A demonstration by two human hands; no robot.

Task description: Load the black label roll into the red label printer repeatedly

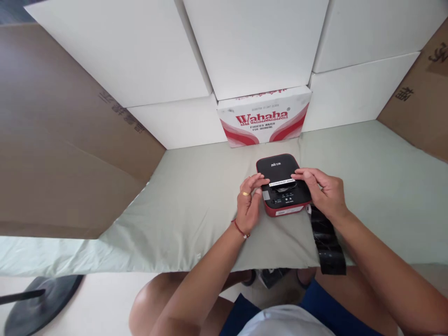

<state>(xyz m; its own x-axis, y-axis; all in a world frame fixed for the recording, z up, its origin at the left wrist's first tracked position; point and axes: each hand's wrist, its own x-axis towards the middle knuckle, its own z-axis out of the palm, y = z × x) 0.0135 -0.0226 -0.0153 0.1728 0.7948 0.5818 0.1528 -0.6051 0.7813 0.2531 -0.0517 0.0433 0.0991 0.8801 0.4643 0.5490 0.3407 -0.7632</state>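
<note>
A small black and red device (282, 168), which looks like a label printer, lies on the pale green cloth. Across its top, above a dark slot, runs a white strip (282, 183) with small print. At the device's left edge is my left hand (249, 203), fingers curled onto the top by the strip's left end. My right hand (325, 191) grips the right edge, fingertips by the strip's other end. Beneath the right wrist a black band of film or tape (327, 242) hangs over the cloth's front edge, next to a small white roll end (308, 209).
A white and red Wahaha carton (266, 120) stands behind the device against white boxes (259, 42). Brown cardboard panels flank the cloth-covered table (196, 200) at left (63, 140) and right (420, 102). A black round base (42, 305) is on the floor, lower left.
</note>
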